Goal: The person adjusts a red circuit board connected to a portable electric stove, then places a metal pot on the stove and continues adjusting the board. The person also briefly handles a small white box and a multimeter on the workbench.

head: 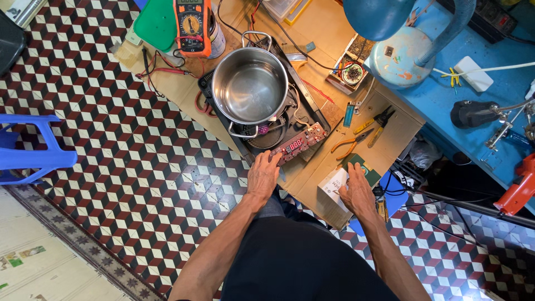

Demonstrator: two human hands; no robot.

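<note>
An opened induction cooker [262, 131] lies on cardboard on the tiled floor, with an empty steel pot [249, 85] standing on its coil. Its control board [299, 142], with a lit red display, hangs off the near side. My left hand [263, 174] rests with its fingertips on the near end of that board. My right hand [356, 192] hovers flat, fingers apart, over a small white box [333, 184] and next to a dark green box [362, 165]; it holds nothing.
An orange multimeter [192, 25] with red leads lies beyond the pot. Orange-handled pliers [351, 143] and yellow-handled cutters [380, 124] lie on the cardboard [390, 139]. A blue bench [490, 111] stands at right, a blue plastic stool [33, 150] at left.
</note>
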